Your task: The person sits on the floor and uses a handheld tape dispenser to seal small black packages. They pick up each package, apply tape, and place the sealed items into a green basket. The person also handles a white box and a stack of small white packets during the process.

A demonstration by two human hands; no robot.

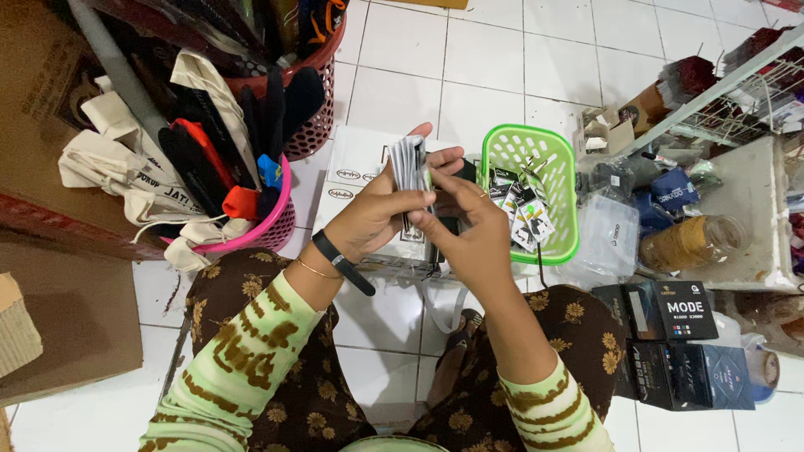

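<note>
My left hand (pixel 373 213) is curled shut around a stack of small packs (pixel 410 163). The packs stand up on edge, and my thumb lies across the front of them. There is a black band (pixel 342 261) and a thin gold bangle (pixel 316 269) on that wrist.

My right hand (pixel 469 219) is just beside the left one, touching it. Its fingers bend in and pinch at the bottom of the stack. I cannot tell if it has one pack by itself. Both hands are up in the air, over my lap and over a white box (pixel 356 163) that sits on the floor (pixel 486 59).

To the right of my hands is a green basket (pixel 536 142) on the floor. It has more small packs in it, black and white ones. Next to that are clear plastic bags (pixel 607 234) and a brown jar (pixel 691 243) lying on its side. Nearer my right knee are some black boxes (pixel 670 314).

To the left of my hands is a pink basket (pixel 272 226) with black and red things stuck in it. A red basket (pixel 318 121) is behind it. Cream cloth bags (pixel 113 163) lie by the pink one, near brown cardboard (pixel 59 310).
</note>
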